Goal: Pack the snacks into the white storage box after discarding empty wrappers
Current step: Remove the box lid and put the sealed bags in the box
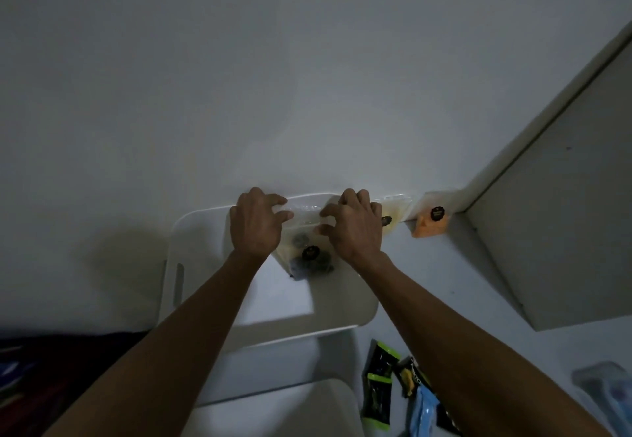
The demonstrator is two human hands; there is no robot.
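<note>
Left hand: our left hand (256,223) pinches the top left edge of the clear bag (304,231), fingers curled on the plastic.
Right hand: our right hand (352,228) pinches the top right edge of the same bag, fingers curled too.
Bag: it hangs between our hands, over the open box (191,231). Dark round snacks sit at the bottom, with a black sticker on the front.
Box: white, open, next to the wall. We think the bag goes in here next.
How it feels: we guess the bag is light, soft and crinkly. The plastic looks smooth, so it could slip. The snacks may break if we squeeze them.
Where to hold: the flat top edge is best, away from the snacks.
More snacks: a pale bag (393,212) and an orange bag (431,223) lean on the wall, right of the box. Green packs (379,382) and a blue pack (424,409) lie on the floor near us.
Lid: a white lid (273,409) lies in front of the box.
</note>
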